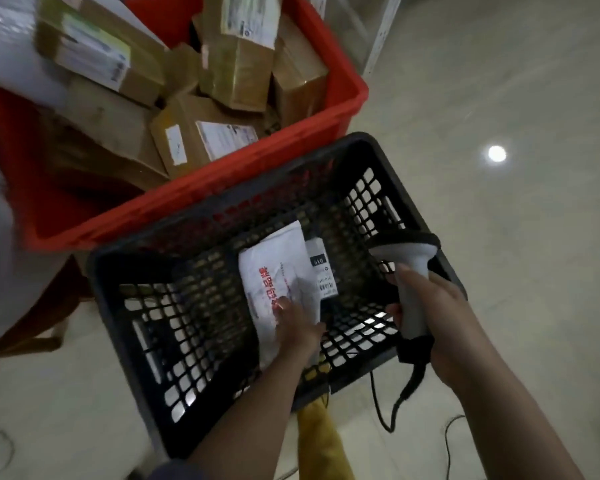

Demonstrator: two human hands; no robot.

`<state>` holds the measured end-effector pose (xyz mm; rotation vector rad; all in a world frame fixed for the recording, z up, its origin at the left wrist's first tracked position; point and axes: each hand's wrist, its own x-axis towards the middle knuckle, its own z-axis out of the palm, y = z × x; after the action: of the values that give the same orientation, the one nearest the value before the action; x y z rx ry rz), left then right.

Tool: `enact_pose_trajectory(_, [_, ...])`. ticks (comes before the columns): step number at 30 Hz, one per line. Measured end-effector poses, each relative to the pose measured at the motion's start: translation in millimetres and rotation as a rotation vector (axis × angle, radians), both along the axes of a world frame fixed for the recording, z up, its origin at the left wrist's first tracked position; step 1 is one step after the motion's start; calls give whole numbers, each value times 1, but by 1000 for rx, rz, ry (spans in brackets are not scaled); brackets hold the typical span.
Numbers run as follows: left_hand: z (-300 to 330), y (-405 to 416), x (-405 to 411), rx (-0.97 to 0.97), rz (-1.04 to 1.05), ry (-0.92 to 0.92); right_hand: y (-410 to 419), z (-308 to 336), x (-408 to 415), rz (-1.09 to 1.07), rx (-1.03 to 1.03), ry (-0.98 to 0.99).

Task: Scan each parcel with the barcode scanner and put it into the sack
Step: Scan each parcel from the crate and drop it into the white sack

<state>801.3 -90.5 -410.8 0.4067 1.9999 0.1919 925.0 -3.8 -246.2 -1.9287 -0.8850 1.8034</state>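
Seen from the head-worn camera, a person's left hand point(293, 322) reached down into a black slatted basket point(146, 372) and gripped the near end of a white mailer parcel point(278, 275) printed with red lettering, fingers curled over its top face, while the right hand point(437, 306) was wrapped around the grip of a grey barcode scanner point(409, 268), its dark head tipped toward the basket and its cable point(383, 407) trailing to the pale tiled floor point(499, 98). The parcel lay inside the basket, toward the far right of it, with a smaller white label or slip point(321, 271) just beside it on the right; whether that slip belonged to the parcel could not be told. Behind the basket and touching its far rim stood a red crate point(333, 109) heaped with brown cardboard boxes point(201, 140), many bearing shipping labels, which suggested most of the work remained. A white, blurred sheet of fabric or plastic point(0, 168) along the left edge may have been the sack, though that was uncertain, and nothing could be seen in it. By the look of things the scan of this parcel was in hand, with its move to the sack not yet made.
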Motion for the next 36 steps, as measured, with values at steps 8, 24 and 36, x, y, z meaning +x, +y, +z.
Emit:
enact_pose_trajectory(8, [53, -26, -68, 139, 107, -25, -4, 31, -11, -38, -49, 74])
enact_pose_trajectory(24, [311, -54, -204, 850, 590, -535, -6, 191, -108, 29, 228, 172])
enact_pose_trajectory(36, [394, -55, -240, 1059, 618, -499, -8, 267, -151, 130, 521, 190])
